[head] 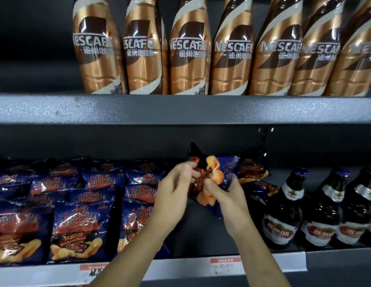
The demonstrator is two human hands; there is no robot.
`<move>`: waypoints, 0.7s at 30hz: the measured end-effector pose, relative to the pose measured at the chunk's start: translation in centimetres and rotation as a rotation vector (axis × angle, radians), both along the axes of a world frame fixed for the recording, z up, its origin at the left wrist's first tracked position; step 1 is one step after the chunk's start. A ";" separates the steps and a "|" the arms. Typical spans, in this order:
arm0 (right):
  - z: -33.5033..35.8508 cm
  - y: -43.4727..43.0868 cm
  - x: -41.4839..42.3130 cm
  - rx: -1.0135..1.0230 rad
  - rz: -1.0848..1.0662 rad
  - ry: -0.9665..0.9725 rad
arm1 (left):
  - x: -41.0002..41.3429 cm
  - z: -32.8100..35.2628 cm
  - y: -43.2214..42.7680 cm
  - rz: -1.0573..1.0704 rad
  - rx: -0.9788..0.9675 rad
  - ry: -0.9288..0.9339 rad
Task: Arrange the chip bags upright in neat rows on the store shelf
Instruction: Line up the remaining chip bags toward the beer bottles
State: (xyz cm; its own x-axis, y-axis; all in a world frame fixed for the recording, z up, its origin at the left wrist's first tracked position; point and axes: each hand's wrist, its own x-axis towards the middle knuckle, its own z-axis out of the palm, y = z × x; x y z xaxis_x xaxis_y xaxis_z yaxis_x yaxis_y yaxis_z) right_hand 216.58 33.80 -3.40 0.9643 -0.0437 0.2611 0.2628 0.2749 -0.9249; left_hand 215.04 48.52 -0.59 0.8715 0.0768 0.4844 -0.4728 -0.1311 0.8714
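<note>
My left hand [176,183] and right hand [228,200] both pinch one blue chip bag [226,168], crumpled and tilted, above a bare gap in the lower shelf [197,233], between upright matching bags [81,224] leftward and beer bottles [284,214] rightward.

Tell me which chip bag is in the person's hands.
The crumpled chip bag in the gap beside the dark bottles: both the left hand and right hand grip it, while the other bags stand in rows at the left.

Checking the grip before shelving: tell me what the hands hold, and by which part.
One chip bag, in both hands: left hand pinches its left side, right hand grips its lower part.
</note>
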 end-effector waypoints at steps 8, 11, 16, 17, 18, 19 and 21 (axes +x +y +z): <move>0.4 -1.8 0.5 0.249 0.097 0.201 | -0.4 -0.9 1.2 -0.387 -0.332 0.521; 0.1 -1.9 0.7 0.178 0.122 0.128 | -0.1 -0.6 1.4 -0.343 -0.208 0.463; 0.2 -4.1 1.5 -0.023 -0.012 -0.004 | 2.0 1.7 3.9 -0.259 0.185 0.466; 0.2 -4.5 1.5 -0.132 -0.002 -0.012 | 2.3 2.2 4.3 -0.262 0.271 0.476; 0.0 -4.7 1.5 -0.234 0.019 0.001 | 2.5 2.7 4.4 -0.261 0.335 0.480; -0.4 -4.8 1.7 -0.310 0.054 0.028 | 2.7 3.2 4.5 -0.257 0.383 0.477; -0.9 -4.6 1.6 -0.372 0.067 0.082 | 3.3 3.6 4.5 -0.212 0.427 0.446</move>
